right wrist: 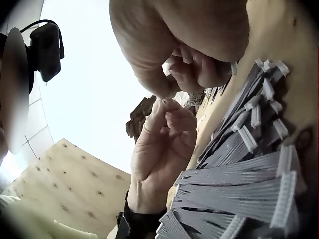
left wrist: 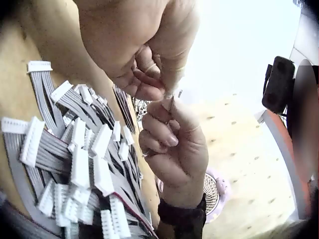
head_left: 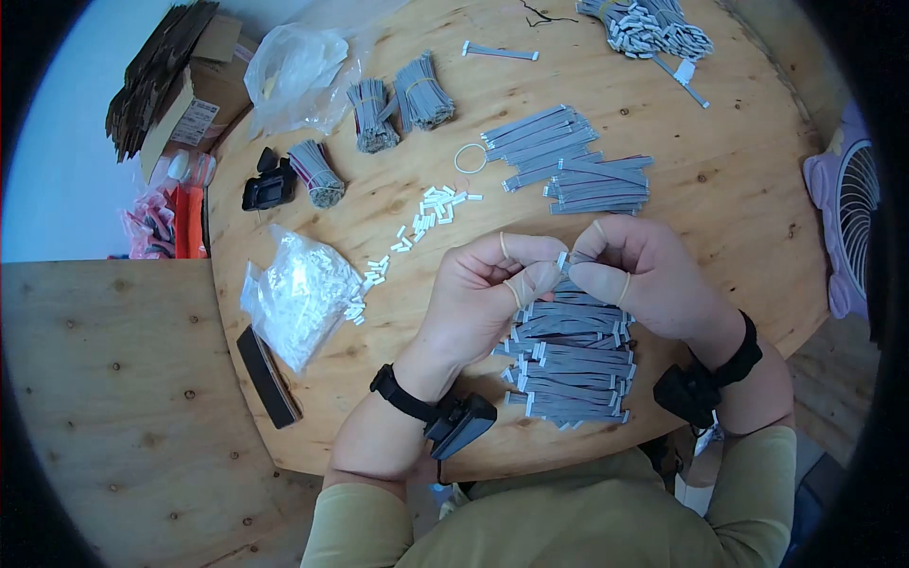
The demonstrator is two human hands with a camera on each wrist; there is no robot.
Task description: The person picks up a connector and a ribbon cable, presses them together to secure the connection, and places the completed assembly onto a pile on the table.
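Both hands meet over the front middle of the table. Thumb and forefinger of the left hand pinch a small white connector. From the other side, the right hand pinches at the same connector, fingertips right against the left ones. Pale finger cots cover the thumbs and forefingers. In both wrist views the fingertips hide most of the connector. Right beneath the hands lies a stack of grey ribbon cables with white connectors at their ends. Their rows of white connectors fill the lower left of the left wrist view.
Loose white connectors trail from a clear plastic bag of them. More ribbon cables lie beyond the hands. Bundled cables stand farther back. A black case, a dark bar, a cardboard box and a purple fan surround these.
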